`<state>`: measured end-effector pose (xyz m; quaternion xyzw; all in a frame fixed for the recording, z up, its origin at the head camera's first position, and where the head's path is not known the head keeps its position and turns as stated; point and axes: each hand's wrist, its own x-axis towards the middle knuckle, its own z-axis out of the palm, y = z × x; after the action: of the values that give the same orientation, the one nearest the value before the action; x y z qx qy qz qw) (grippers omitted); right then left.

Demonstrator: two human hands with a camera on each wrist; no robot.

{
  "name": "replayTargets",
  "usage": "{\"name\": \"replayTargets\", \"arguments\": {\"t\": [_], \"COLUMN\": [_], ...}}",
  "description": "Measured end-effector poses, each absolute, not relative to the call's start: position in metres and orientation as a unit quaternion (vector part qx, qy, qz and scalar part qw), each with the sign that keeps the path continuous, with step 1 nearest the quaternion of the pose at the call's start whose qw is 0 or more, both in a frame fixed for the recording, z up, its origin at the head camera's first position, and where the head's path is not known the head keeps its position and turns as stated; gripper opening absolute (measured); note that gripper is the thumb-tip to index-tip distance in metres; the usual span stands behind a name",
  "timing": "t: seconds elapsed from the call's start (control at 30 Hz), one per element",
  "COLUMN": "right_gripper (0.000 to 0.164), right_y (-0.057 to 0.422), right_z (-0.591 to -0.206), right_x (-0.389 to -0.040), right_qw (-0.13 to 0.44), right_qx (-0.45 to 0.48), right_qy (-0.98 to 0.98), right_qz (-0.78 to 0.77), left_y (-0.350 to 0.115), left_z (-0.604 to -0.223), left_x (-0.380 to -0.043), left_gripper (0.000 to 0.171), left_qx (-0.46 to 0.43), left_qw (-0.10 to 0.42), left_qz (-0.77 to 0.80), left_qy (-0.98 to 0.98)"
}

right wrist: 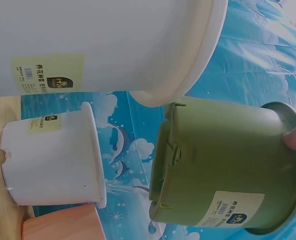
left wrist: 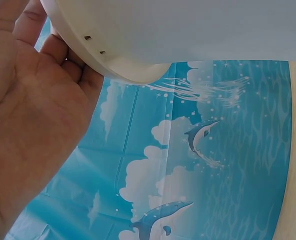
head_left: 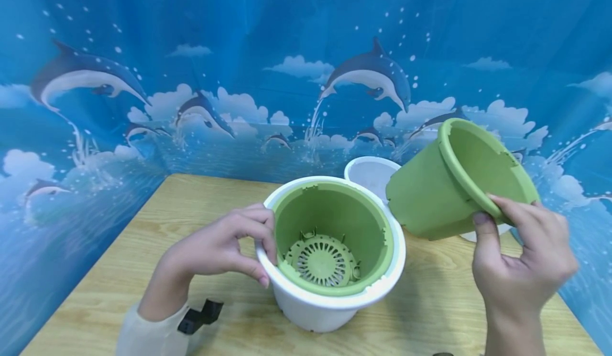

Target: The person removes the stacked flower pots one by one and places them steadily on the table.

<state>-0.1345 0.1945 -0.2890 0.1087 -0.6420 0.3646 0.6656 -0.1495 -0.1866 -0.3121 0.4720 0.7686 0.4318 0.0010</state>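
A large white flowerpot (head_left: pixel 317 313) stands upright on the table, and a green flowerpot (head_left: pixel 334 212) with a slotted round bottom sits nested inside it. My left hand (head_left: pixel 222 242) grips the left side of the white rim, fingers over the edge and thumb outside. To the right, my right hand (head_left: pixel 530 244) pinches the rim of a second green flowerpot (head_left: pixel 423 188), held tilted above the table with its mouth toward the upper right. A paper label (right wrist: pixel 233 209) shows on this pot's side in the right wrist view, where its base is near the large white pot's rim.
Behind the large pot stands a smaller white flowerpot (right wrist: pixel 57 160), beside an orange pot (right wrist: pixel 65 225) seen in the right wrist view. A blue dolphin-print curtain (head_left: pixel 268 53) closes off the back of the wooden table (head_left: pixel 158 228). A black bracket (head_left: pixel 201 316) is on my left sleeve.
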Motion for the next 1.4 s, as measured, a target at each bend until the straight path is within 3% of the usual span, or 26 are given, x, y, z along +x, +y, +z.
{"name": "replayTargets", "arguments": {"t": [0.67,1.4], "right_gripper": [0.022,0.021], "right_y": [0.191,0.208], "right_z": [-0.288,-0.303], "right_x": [-0.132,-0.139], "right_qw": [0.618,0.562], "right_qx": [0.099,0.082], "right_qy": [-0.710,-0.785], "right_qz": [0.323,0.247], "left_y": [-0.186,-0.187], "left_z": [-0.313,-0.313], "left_x": [-0.150,-0.150], "left_gripper": [0.031,0.024], "left_qx": [0.465,0.464], "left_qw": [0.005,0.003], "left_qz": [0.434,0.432], "left_qy": [0.772,0.773]}}
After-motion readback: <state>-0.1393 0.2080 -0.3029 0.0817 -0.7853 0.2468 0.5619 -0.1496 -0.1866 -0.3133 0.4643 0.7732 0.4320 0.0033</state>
